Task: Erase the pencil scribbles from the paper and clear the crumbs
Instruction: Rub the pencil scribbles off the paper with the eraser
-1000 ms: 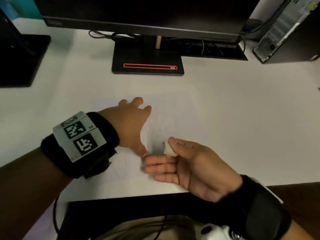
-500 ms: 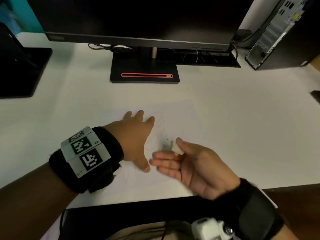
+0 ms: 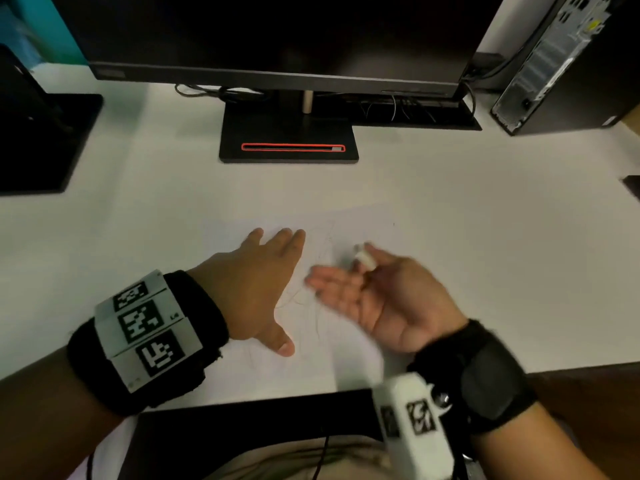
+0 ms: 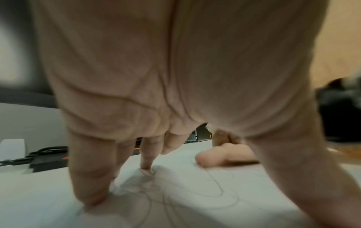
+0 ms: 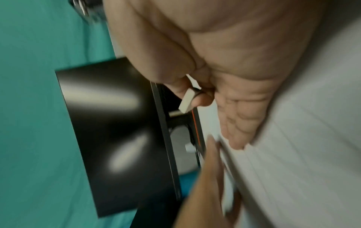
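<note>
A white sheet of paper (image 3: 363,351) with faint pencil scribbles (image 3: 323,244) lies on the white desk. My left hand (image 3: 263,271) presses flat on the sheet's left part with straight, spread fingers (image 4: 89,177). My right hand (image 3: 363,285) hovers palm-up to its right, blurred by motion. Its thumb and forefinger pinch a small white eraser (image 3: 365,259), while its other fingers stretch out toward the left hand. The eraser (image 5: 186,101) is seen edge-on in the right wrist view. Scribble loops (image 4: 215,188) run under the left palm. I see no crumbs.
A black monitor stand (image 3: 289,140) with a red-edged slot stands behind the paper, under a wide monitor (image 3: 277,36). A second dark stand base (image 3: 38,140) is at the far left, a computer tower (image 3: 568,64) at the far right. The desk's front edge (image 3: 554,367) lies close.
My right hand has turned palm-up and lifted the eraser off the paper, moving it farther from me. The left hand still presses on the sheet.
</note>
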`<control>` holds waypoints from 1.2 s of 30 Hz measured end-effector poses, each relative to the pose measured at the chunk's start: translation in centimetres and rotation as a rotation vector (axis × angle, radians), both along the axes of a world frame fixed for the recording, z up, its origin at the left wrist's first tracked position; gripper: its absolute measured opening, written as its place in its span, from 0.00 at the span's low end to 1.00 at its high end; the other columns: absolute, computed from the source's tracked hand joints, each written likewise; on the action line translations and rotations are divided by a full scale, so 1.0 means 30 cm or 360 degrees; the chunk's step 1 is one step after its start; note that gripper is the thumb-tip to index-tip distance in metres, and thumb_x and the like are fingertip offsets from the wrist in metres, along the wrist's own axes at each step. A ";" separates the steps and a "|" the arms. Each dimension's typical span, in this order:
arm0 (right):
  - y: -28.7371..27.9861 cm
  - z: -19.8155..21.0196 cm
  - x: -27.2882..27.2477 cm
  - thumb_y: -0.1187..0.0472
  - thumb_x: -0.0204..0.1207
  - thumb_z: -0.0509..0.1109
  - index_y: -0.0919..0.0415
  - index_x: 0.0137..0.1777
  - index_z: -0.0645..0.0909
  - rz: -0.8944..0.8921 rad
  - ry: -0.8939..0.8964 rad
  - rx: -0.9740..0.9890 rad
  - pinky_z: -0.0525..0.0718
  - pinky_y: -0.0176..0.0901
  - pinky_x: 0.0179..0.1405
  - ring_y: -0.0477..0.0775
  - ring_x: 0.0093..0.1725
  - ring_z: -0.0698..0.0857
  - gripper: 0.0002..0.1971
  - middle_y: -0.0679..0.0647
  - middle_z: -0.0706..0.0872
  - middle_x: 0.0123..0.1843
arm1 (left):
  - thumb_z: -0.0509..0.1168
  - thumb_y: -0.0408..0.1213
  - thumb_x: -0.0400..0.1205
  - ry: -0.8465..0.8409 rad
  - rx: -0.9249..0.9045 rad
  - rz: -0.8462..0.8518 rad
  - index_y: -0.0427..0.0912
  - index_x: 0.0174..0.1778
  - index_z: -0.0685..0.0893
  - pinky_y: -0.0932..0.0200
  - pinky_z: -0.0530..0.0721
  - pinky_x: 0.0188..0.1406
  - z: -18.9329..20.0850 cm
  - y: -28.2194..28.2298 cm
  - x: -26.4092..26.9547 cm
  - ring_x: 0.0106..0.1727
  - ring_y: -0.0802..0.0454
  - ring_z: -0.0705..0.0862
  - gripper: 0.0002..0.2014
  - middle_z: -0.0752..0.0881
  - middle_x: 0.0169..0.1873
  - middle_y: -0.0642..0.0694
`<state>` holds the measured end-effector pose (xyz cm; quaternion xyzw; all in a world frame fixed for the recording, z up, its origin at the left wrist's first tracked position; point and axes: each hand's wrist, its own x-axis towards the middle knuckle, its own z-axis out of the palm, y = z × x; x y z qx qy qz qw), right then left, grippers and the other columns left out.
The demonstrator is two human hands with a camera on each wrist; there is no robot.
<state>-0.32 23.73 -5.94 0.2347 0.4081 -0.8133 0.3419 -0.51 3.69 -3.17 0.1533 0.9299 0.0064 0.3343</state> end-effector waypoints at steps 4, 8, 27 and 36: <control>0.163 0.029 -0.118 0.53 0.89 0.56 0.62 0.28 0.79 -0.0922 0.0210 0.0101 0.87 0.57 0.64 0.68 0.63 0.89 0.27 0.72 0.86 0.63 | 0.80 0.65 0.66 0.0005 -0.0025 -0.0030 0.49 0.86 0.27 0.36 0.67 0.82 0.003 0.005 -0.001 0.88 0.41 0.35 0.73 0.32 0.87 0.52; 0.098 0.042 -0.050 0.54 0.88 0.61 0.61 0.32 0.76 -0.0725 0.0234 0.0019 0.88 0.55 0.63 0.69 0.66 0.88 0.21 0.73 0.87 0.64 | 0.80 0.65 0.65 -0.0002 -0.0080 -0.0015 0.48 0.86 0.26 0.37 0.66 0.82 0.006 0.020 -0.004 0.88 0.41 0.36 0.74 0.32 0.87 0.45; -0.079 0.002 -0.048 0.49 0.89 0.56 0.65 0.29 0.83 0.0164 0.0029 -0.0044 0.81 0.59 0.71 0.69 0.56 0.89 0.30 0.75 0.89 0.55 | 0.82 0.64 0.63 -0.0018 -0.0028 0.0074 0.42 0.85 0.27 0.41 0.57 0.86 0.000 0.013 -0.007 0.88 0.38 0.36 0.77 0.33 0.87 0.40; 0.195 0.032 -0.279 0.53 0.90 0.57 0.60 0.41 0.72 -0.1097 0.0202 0.0178 0.89 0.61 0.60 0.69 0.58 0.91 0.17 0.71 0.88 0.65 | 0.82 0.62 0.64 -0.0026 -0.0015 0.0091 0.49 0.87 0.29 0.37 0.65 0.83 0.014 0.015 -0.001 0.88 0.41 0.35 0.74 0.33 0.87 0.42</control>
